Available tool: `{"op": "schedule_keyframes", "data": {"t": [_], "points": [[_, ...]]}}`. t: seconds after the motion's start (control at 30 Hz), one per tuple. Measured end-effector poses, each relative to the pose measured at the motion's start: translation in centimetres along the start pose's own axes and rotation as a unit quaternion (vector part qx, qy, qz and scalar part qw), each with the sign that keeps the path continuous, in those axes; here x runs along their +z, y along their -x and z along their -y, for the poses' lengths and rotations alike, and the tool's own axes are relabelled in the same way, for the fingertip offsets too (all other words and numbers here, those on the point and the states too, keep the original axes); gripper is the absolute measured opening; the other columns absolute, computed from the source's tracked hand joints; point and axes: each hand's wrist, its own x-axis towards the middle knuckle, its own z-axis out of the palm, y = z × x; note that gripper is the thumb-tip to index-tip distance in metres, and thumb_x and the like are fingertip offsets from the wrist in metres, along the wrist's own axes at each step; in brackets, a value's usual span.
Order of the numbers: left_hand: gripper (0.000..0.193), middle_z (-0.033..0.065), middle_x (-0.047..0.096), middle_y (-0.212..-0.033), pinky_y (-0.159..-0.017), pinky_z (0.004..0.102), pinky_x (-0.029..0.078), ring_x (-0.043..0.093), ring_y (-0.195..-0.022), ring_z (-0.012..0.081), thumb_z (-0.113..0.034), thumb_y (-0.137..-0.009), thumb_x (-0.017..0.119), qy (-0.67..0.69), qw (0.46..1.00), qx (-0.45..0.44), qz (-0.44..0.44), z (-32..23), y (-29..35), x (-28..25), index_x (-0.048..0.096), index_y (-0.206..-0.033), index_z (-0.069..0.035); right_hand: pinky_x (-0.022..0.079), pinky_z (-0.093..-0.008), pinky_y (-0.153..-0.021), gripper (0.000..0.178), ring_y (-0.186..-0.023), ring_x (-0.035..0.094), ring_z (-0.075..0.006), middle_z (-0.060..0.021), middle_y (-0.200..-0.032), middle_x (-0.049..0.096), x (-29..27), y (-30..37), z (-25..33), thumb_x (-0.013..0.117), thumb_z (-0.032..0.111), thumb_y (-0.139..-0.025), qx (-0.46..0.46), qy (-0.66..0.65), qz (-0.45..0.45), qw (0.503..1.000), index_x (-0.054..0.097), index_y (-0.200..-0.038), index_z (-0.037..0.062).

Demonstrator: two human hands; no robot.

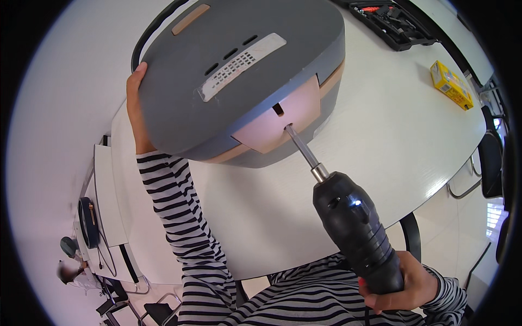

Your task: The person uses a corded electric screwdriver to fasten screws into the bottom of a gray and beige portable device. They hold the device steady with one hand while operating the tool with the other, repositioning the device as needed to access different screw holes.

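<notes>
On the white table, a grey rounded appliance with beige trim and a black handle is tipped so its slotted, labelled face points up. My left hand grips its left edge, one fingertip showing on the face and the rest partly hidden. My right hand is wrapped around a black electric screwdriver. Its long bit reaches into the lower hole of a beige panel on the appliance's near side. A dark slot sits just above that hole. Light falls on the panel.
An open black tool case lies at the far right of the table, with a yellow box nearer. Black chairs stand beyond the right edge. Another person is in the background at left, near a side table with a dark round object.
</notes>
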Motion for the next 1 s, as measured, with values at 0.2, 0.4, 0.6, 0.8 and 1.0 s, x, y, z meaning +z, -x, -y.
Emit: {"op": "schedule_keyframes", "data": {"t": [0.2,0.4,0.6,0.8,1.0], "points": [[0.049,0.0133,0.054,-0.088,-0.062,0.025,0.044,0.054,-0.076,0.0168,-0.042,-0.074,0.051,-0.012,1.0,-0.008,0.01,-0.1,0.2,-0.4,0.05,-0.099,0.0,0.048,-0.0229,-0.053,0.034,-0.053,0.056,-0.0133,-0.0082,-0.068,0.056,-0.1,-0.1,0.0,0.066,0.003,-0.064,0.006,0.01,0.004,1.0,0.046,-0.091,-0.0027],[0.051,0.0126,0.054,-0.088,-0.06,0.0233,0.044,0.054,-0.076,0.0158,-0.044,-0.074,0.052,-0.015,1.0,-0.014,0.011,-0.1,-0.1,-0.5,0.05,-0.099,0.0,0.048,-0.0228,-0.053,0.034,-0.051,0.056,-0.0134,-0.0079,-0.068,0.057,-0.3,-0.5,-0.1,0.066,0.003,-0.064,-0.013,0.013,0.008,1.0,0.046,-0.091,-0.0025],[0.051,0.0131,0.055,-0.086,-0.06,0.0228,0.045,0.055,-0.075,0.0149,-0.044,-0.074,0.052,-0.03,0.999,-0.011,0.012,-0.1,-0.9,-1.1,0.051,-0.098,0.001,0.048,-0.0223,-0.051,0.031,-0.052,0.056,-0.0134,-0.0084,-0.068,0.058,-0.9,-0.7,-0.2,0.067,0.003,-0.064,-0.014,-0.018,0.038,0.999,0.048,-0.088,-0.0024],[0.042,0.0109,0.053,-0.094,-0.069,0.0228,0.046,0.055,-0.083,0.0152,-0.034,-0.076,0.054,-0.147,0.971,0.172,0.078,0.7,-1.1,-2.6,0.049,-0.104,-0.003,0.048,-0.0217,-0.051,0.029,-0.051,0.057,-0.013,-0.0072,-0.064,0.058,-1.1,-0.5,-0.2,0.067,0.003,-0.062,-0.036,-0.022,0.041,0.998,0.05,-0.085,-0.0018],[0.044,0.0107,0.047,-0.106,-0.082,0.023,0.042,0.05,-0.097,0.0166,-0.021,-0.075,0.057,-0.327,0.852,0.397,0.094,2.0,-2.2,-4.3,0.042,-0.114,-0.007,0.045,-0.0223,-0.055,0.024,-0.05,0.055,-0.0132,-0.005,-0.06,0.057,-1.6,-1.2,-0.8,0.067,0.005,-0.056,-0.097,0.015,0.029,0.995,0.054,-0.075,0.0003]]}}
